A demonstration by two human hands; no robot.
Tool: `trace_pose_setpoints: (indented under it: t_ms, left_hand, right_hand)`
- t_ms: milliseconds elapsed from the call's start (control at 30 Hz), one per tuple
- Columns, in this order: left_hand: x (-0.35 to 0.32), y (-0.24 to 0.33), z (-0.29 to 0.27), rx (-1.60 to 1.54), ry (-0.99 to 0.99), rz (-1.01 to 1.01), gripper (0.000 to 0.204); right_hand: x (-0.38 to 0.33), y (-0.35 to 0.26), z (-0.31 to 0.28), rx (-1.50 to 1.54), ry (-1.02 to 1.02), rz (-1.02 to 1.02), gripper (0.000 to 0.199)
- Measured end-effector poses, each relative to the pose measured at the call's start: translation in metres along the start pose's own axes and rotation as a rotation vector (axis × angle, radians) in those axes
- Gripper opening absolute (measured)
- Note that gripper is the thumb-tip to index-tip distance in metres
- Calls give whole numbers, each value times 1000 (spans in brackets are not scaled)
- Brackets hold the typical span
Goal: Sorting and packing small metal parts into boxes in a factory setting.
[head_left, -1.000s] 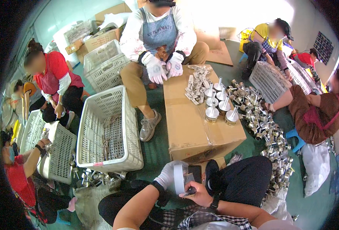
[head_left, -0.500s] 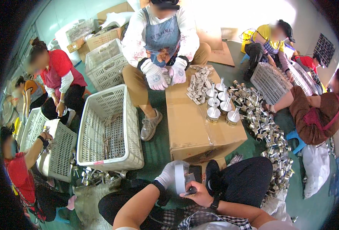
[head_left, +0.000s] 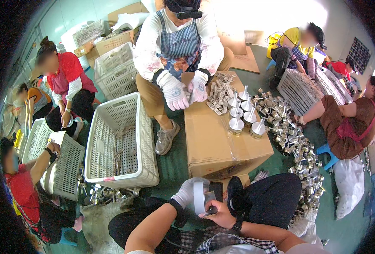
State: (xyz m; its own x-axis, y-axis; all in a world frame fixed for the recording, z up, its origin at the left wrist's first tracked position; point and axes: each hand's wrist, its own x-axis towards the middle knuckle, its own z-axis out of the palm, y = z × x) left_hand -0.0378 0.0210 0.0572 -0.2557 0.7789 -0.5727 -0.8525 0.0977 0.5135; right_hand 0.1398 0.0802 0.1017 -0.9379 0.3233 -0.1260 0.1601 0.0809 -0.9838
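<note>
My left hand [head_left: 185, 194], in a white glove, is closed round the far left side of a pale grey ring that looks like a roll of tape [head_left: 199, 198]. My bare right hand [head_left: 224, 216] meets it from the right. Its thumb and fingers are closed on a small dark piece with a metallic plate [head_left: 210, 205], whose kind I cannot make out, pressed near the roll's edge. Both hands are above my lap, in front of the cardboard box [head_left: 208, 144]. On that box stand several round metal parts with upright stems [head_left: 236, 123], beside a heap of small flat metal pieces [head_left: 221, 91].
A white plastic crate [head_left: 149, 169] with some metal pieces inside stands to the left. A long pile of metal parts [head_left: 306, 169] lies on the floor at right. Across the box sits a co-worker [head_left: 179, 46] in white gloves; other people work at crates on both sides.
My hands and the roll stay in place. Opposite me, the co-worker's gloved hands have lowered slightly and the head has come down. At left, a seated person's hand has shifted over a crate.
</note>
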Motion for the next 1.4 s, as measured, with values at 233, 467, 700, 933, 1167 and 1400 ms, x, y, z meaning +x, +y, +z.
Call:
trace_pose_setpoints:
  t_ms: [233, 467, 700, 933, 1167, 1400]
  left_hand:
    - [2, -2, -9, -153, -83, -75, 27]
    - [-5, 0, -3, -82, -47, -50, 23]
    - [3, -18, -10, 109, -91, 191, 21]
    - [24, -34, -33, -207, -186, 48, 19]
    - [12, 7, -6, 356, -113, 404, 22]
    - [38, -21, -18, 359, -166, 529, 29]
  right_hand:
    - [-1, -1, 1, 8, -9, 24, 30]
    - [-1, -9, 0, -1, -3, 12, 30]
    - [2, -36, -14, -251, 103, 54, 44]
    - [26, -79, -63, -563, 228, -265, 53]
    - [90, -111, -67, -455, -74, -175, 35]
    - [117, -122, -53, 147, -120, 303, 18]
